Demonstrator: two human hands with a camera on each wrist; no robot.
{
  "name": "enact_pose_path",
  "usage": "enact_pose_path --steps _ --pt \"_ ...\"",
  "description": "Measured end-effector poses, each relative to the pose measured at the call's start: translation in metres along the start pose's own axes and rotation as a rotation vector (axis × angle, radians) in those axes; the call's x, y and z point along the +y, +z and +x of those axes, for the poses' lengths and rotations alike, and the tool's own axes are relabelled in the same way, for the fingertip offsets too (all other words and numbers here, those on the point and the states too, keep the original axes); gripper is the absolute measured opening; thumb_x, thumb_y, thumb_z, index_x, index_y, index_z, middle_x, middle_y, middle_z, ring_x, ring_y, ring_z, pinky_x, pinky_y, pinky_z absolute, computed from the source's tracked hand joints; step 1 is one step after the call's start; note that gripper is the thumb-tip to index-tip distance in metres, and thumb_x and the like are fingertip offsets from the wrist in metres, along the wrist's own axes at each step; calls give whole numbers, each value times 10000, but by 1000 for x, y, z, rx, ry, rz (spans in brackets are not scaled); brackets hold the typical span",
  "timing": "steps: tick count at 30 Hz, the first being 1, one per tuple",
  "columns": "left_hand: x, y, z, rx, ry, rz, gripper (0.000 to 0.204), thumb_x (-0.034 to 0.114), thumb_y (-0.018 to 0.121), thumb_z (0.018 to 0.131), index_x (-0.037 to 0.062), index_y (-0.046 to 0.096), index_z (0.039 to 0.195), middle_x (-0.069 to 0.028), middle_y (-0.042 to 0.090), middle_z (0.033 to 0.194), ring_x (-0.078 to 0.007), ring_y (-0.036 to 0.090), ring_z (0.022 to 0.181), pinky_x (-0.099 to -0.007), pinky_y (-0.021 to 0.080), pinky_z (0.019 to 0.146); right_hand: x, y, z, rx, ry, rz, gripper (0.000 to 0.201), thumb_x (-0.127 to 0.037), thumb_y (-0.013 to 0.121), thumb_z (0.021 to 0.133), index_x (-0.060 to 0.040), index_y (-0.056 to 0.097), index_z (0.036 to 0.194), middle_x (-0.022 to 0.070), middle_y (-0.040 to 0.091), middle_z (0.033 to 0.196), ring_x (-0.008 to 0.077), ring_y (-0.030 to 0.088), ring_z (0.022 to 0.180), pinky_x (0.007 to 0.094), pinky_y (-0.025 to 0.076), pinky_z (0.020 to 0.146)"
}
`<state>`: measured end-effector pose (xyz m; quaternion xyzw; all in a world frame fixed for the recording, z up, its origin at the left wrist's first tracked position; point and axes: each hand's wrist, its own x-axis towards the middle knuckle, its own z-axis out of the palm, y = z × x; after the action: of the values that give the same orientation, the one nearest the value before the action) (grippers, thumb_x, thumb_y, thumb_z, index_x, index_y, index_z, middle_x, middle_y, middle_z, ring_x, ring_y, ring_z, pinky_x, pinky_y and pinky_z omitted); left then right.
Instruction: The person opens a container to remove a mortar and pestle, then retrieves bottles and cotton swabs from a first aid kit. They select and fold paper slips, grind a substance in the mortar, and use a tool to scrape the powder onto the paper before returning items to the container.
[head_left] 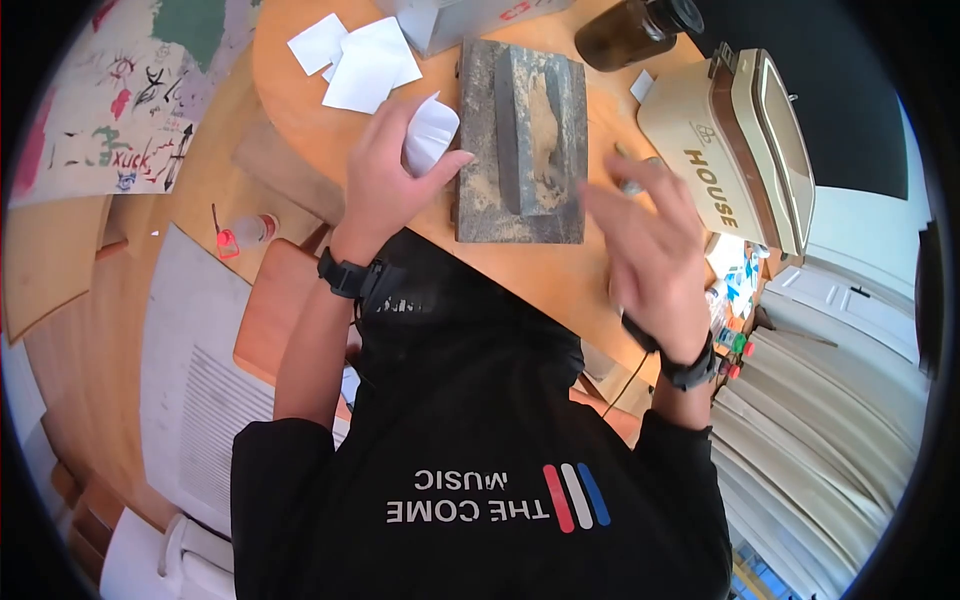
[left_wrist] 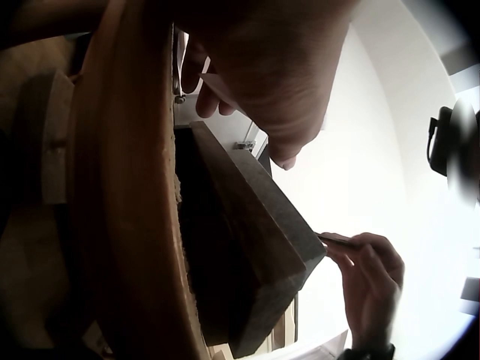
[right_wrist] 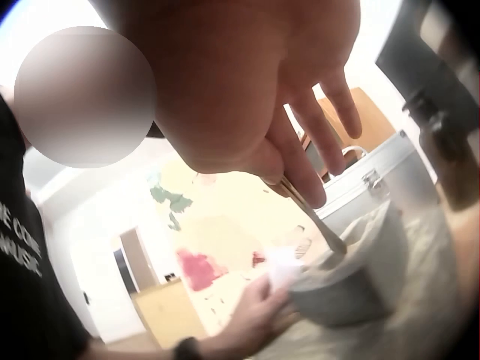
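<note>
My left hand [head_left: 385,180] grips a curled, creased piece of white paper [head_left: 432,135] beside the left edge of a dark grey slab [head_left: 480,200]. On the slab lies a long grey block [head_left: 510,130], its hollowed top dusted with tan powder [head_left: 543,120]. At the block's right side, my right hand [head_left: 655,245] is blurred in the head view. In the right wrist view its thumb and index finger pinch a thin tool [right_wrist: 315,221] with a flattened tip, which overlaps the block's hollow. The other fingers extend loosely.
White paper sheets [head_left: 365,75] lie at the table's back left, near a silver case [head_left: 450,20]. A dark jar [head_left: 625,40] stands at the back right. Right of the slab is a cream box [head_left: 690,150] marked HOUSE. The table edge [head_left: 530,295] runs close to my body.
</note>
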<state>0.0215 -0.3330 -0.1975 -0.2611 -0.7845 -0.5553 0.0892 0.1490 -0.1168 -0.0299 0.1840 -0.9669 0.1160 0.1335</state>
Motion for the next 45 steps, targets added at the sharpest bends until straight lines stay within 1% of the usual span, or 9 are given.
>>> enact_pose_path --steps 8,12,15,19,25,31,34,38,45 --pt "1 -2 -4 -65 -29 -109 712 260 926 707 -1 613 1291 -154 627 1113 -336 634 1009 -400 523 871 30 42 11 296 -15 -67 273 74 712 739 -6 687 999 106 700 969 327 651 1032 441 500 825" --pt "-10 -1 -9 -79 3 -156 735 248 932 686 0 611 1299 -150 631 1115 -334 635 1004 -402 519 877 24 56 3 333 150 167 193 72 658 842 -2 670 1019 97 614 829 300 576 814 368 482 739" --pt "-7 -1 -9 -86 40 -174 744 253 934 679 3 612 1302 -153 637 1127 -337 638 1009 -403 519 880 14 63 -18 321 504 487 154 43 586 937 -4 674 1054 106 607 824 268 590 797 341 474 719" --pt "33 -10 5 -249 84 -46 744 248 924 670 7 621 1306 -151 641 1153 -338 639 1043 -406 518 906 5 81 -31 480 802 956 178 -36 507 1041 1 657 1130 55 663 837 113 587 756 254 459 698" --pt "65 -9 19 -344 74 -14 747 235 909 670 4 616 1317 -152 631 1166 -334 629 1074 -408 506 935 -6 83 -43 596 931 1159 179 -70 523 1053 -3 664 1141 42 690 854 77 597 773 233 475 720" --pt "64 2 21 -378 115 27 783 359 929 700 -6 608 1314 -167 624 1161 -359 630 1058 -417 515 908 -14 74 -53 710 902 1263 182 -96 536 1064 5 672 1128 49 709 865 70 603 774 243 491 720" --pt "71 4 18 -398 97 -7 776 328 932 700 -10 602 1316 -164 620 1155 -360 625 1056 -418 511 915 -31 59 -41 587 764 977 149 5 616 964 21 667 1103 80 687 856 143 619 763 301 507 697" --pt "71 5 13 -373 75 -51 782 294 934 700 -11 587 1332 -159 608 1159 -346 620 1056 -413 508 922 -23 46 -35 557 158 119 423 107 697 660 47 651 1076 130 552 812 323 564 762 414 477 648" --pt "53 13 -10 -236 -11 -142 828 372 909 720 -14 568 1368 -137 630 1222 -293 611 1146 -405 465 1019 -14 61 -40 397 270 64 359 96 701 710 51 657 1063 133 591 811 314 594 764 419 497 658"
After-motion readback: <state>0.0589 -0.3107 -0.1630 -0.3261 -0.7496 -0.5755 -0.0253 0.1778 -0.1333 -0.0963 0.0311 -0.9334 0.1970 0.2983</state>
